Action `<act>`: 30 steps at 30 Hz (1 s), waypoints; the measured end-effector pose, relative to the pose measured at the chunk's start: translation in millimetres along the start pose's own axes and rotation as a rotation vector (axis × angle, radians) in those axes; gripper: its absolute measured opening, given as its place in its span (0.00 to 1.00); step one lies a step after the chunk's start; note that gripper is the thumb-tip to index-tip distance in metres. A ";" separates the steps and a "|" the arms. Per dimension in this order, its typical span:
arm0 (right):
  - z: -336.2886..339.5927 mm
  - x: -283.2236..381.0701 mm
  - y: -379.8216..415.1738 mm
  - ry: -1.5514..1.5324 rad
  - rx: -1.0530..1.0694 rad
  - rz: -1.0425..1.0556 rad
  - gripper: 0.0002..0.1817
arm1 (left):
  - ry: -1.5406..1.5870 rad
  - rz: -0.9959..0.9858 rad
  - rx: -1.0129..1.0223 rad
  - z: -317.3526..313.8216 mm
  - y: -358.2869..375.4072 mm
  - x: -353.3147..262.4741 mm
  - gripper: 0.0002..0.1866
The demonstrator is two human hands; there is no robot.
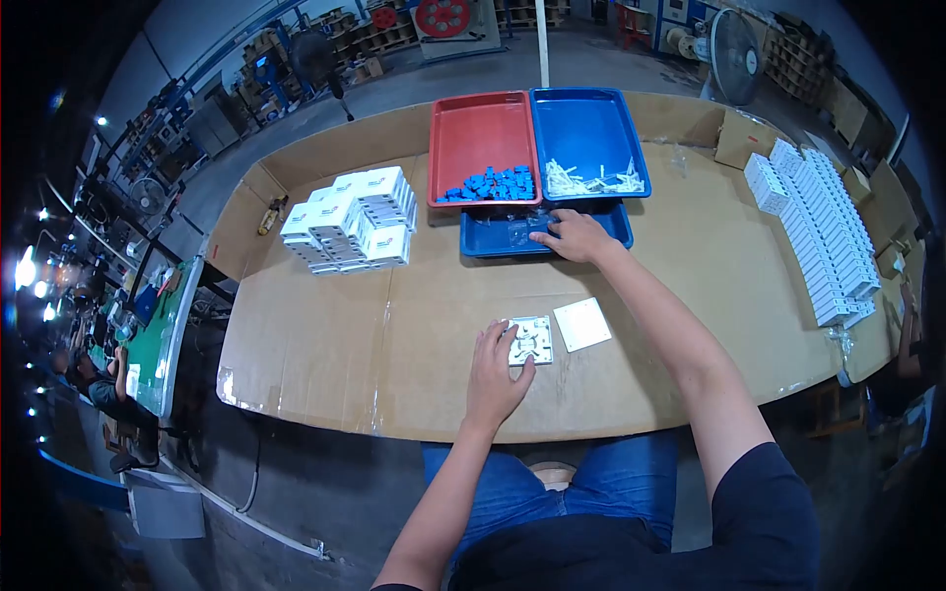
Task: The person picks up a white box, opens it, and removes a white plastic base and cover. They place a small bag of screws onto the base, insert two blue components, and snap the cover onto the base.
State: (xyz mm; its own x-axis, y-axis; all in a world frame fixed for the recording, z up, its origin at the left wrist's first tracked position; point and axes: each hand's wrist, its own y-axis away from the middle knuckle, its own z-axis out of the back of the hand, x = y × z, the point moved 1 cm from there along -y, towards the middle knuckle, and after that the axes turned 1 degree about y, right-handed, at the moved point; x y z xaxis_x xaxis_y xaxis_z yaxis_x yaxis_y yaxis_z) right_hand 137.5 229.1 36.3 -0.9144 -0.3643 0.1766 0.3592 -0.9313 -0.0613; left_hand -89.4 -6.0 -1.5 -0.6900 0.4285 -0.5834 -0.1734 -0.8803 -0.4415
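Note:
A square white plastic box base [532, 341] lies on the cardboard tabletop, its moulded inside facing up. My left hand [496, 382] grips it at the left, fingers on the upper left side and thumb at the lower edge. A flat white square cover [582, 324] lies just to the right of the base, untouched. My right hand [578, 237] reaches into the lower blue tray [483, 246], thumb and fingers apart. Small clear plastic bags [522, 230] lie in that tray beside my fingertips; whether the fingers touch one cannot be made out.
Behind stand a red tray [481, 133] with blue pieces [493, 184] and a blue tray [583, 123] with white sticks [591, 181]. White boxes [350, 222] are stacked at left, white units [818, 236] in rows at right. A person [108, 392] sits at a green table far left.

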 end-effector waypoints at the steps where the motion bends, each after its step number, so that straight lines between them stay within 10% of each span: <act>1: 1.1 1.7 -1.4 -0.003 -0.001 0.003 0.44 | 0.010 0.003 -0.001 0.2 -0.1 -0.5 0.29; 13: 31.2 8.9 61.0 -0.943 -0.383 -0.020 0.07 | 0.064 -0.034 -0.116 6.2 -2.0 -2.3 0.25; 18: 42.7 52.4 145.8 -1.329 -0.213 -0.065 0.08 | 0.218 0.087 -0.219 11.3 -1.9 -13.0 0.22; 20: 44.2 74.2 179.5 -1.350 -0.115 -0.119 0.09 | 0.752 0.356 -0.135 21.6 -5.8 -43.7 0.20; 30: 14.9 104.0 252.2 -1.613 -0.088 -0.272 0.16 | 0.938 0.659 -0.046 9.5 26.3 -76.9 0.15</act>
State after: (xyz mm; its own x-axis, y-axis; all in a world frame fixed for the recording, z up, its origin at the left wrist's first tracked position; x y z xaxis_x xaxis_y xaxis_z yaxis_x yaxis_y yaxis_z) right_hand 135.8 -43.6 53.9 0.2051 0.1329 0.9697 0.1673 -0.9809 0.0990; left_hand -47.6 -64.0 38.3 0.1616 -0.1133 -0.9803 0.0669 -0.9898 0.1254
